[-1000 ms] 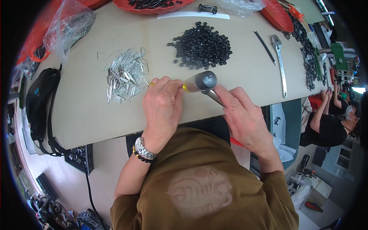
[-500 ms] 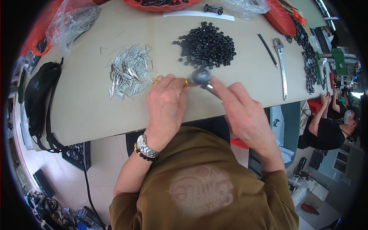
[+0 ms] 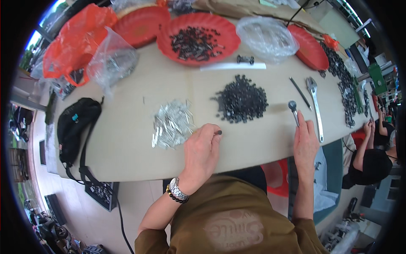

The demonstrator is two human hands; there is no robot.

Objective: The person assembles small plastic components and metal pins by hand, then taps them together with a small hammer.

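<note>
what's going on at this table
The person's left hand pinches a small dark piece. The right hand holds a hammer by its handle, with the head well apart from that piece. Farther up the table lie a heap of silver pins and one of small black parts.

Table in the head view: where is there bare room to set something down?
Bare: between the black bag and the silver pins; between the left hand and right hand, below the black caps. Crowded: the far side, with red plates and plastic bags, and the right end, with wrench and black parts.
</note>
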